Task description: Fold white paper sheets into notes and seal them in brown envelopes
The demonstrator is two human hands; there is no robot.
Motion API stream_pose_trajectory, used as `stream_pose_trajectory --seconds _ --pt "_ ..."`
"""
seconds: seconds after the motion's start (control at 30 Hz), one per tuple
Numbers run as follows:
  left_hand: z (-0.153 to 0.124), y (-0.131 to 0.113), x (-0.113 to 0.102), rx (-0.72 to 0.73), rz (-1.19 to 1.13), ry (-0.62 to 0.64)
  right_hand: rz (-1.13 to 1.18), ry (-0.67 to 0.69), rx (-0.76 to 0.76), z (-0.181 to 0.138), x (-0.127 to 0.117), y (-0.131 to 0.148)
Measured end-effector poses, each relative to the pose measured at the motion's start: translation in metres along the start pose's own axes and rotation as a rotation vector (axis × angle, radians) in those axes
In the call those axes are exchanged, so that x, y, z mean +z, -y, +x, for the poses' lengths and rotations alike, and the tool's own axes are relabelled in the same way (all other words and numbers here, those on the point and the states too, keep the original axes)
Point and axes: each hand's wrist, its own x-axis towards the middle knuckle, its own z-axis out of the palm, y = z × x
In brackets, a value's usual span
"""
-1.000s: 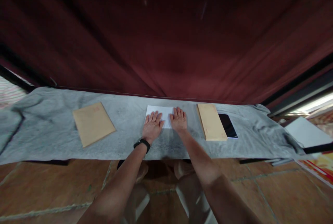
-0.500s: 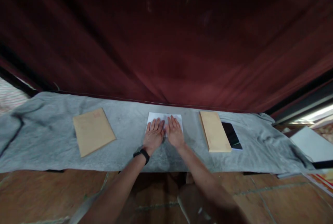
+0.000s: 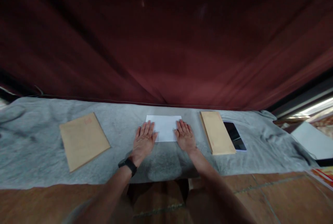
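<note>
A folded white paper lies flat on the grey cloth in front of me. My left hand, with a black band on the wrist, rests palm down at the paper's left edge, fingers spread. Palm down at the paper's right edge lies my right hand, its fingers overlapping the corner. Neither hand holds anything.
A tan envelope lies to the left. A narrower tan envelope lies to the right, partly over a dark phone. White sheets sit at the far right. A dark red curtain hangs behind; tiled floor below.
My hands were pressed side by side on the middle of the paper; they have slid apart to its left and right edges, uncovering its middle. The view has shifted slightly.
</note>
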Motion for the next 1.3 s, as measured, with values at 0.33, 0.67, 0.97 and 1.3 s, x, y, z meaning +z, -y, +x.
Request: stream_pose_trajectory --seconds 0.33,0.67,0.97,1.3 --pt "0.039 -0.027 -0.017 0.112 -0.138 -0.022 0.168 -0.006 0.018 0.022 -0.021 0.033" --pt "0.046 -0.034 0.005 0.188 -0.079 0.026 0.174 0.077 -0.094 0.047 0.003 0.048" --pt "0.041 -0.010 0.006 0.056 -0.091 -0.051 0.027 0.014 0.029 0.044 0.009 0.030" --pt "0.032 0.006 0.004 0.014 -0.054 -0.039 0.009 -0.020 0.133 0.033 0.004 0.009"
